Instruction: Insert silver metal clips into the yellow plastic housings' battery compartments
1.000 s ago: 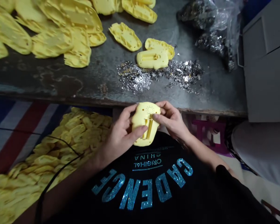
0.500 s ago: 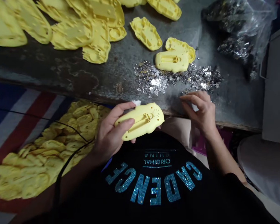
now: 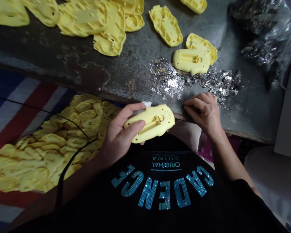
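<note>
My left hand (image 3: 123, 132) is closed round a yellow plastic shell (image 3: 153, 125), thumb on top and fingers underneath. The shell's outer face is up, showing a long battery slot, screw holes and a cluster of small speaker holes. At the table's front edge, my right hand (image 3: 205, 113) has thumb and forefinger pinched together; whatever they hold is too small to make out. Just beyond it lies a spread of small shiny metal pieces (image 3: 168, 81). Another yellow shell (image 3: 190, 66) rests on these pieces, slot side up, overlapping a shell with its inside showing (image 3: 205, 47).
Many yellow shells (image 3: 84, 19) are heaped at the table's back left. A clear bag of metal pieces (image 3: 262, 42) stands at the back right. Below the table (image 3: 82, 72), more yellow parts (image 3: 53, 145) lie on a striped sheet (image 3: 19, 126). A black cable (image 3: 65, 174) crosses by my left arm.
My right thumb and forefinger have come together, and that hand has moved slightly left, towards the shell. My left hand still holds the shell. The view has shifted, moving the table items right and up.
</note>
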`<state>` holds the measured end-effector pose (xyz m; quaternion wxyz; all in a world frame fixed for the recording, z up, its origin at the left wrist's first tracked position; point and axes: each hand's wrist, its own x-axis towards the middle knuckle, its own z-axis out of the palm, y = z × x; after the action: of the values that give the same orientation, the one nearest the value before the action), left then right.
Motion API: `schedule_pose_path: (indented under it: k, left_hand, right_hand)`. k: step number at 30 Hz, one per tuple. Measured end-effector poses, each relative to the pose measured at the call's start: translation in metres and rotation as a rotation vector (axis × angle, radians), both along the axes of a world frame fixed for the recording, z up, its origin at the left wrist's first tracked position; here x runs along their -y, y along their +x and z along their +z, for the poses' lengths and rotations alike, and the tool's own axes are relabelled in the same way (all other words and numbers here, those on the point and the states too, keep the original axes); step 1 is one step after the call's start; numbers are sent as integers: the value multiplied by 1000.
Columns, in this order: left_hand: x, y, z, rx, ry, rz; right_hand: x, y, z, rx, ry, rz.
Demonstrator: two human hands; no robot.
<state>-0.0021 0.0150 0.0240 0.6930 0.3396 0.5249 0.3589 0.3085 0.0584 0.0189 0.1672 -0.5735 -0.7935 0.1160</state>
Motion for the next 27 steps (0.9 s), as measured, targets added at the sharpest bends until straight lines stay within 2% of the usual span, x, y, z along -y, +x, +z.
schedule_pose_path:
  k: [4,10,15,21,27]
  left_hand:
    - [0,4,0,10,12,-17]
    - [4,4,5,-20,-8,-1]
    - [4,3,6,-14,-3,5]
    - [2,6,6,-11,7,-26]
    - [4,8,9,-32,2,-43]
  right_hand:
    - [-9,-3,0,-44,-15,-56]
    - [-27,-19,-9,7,-47,7]
    - [-8,-9,-1,42,-38,73]
    - [23,5,11,29,-73,89]
    - [34,11,18,13,-121,130]
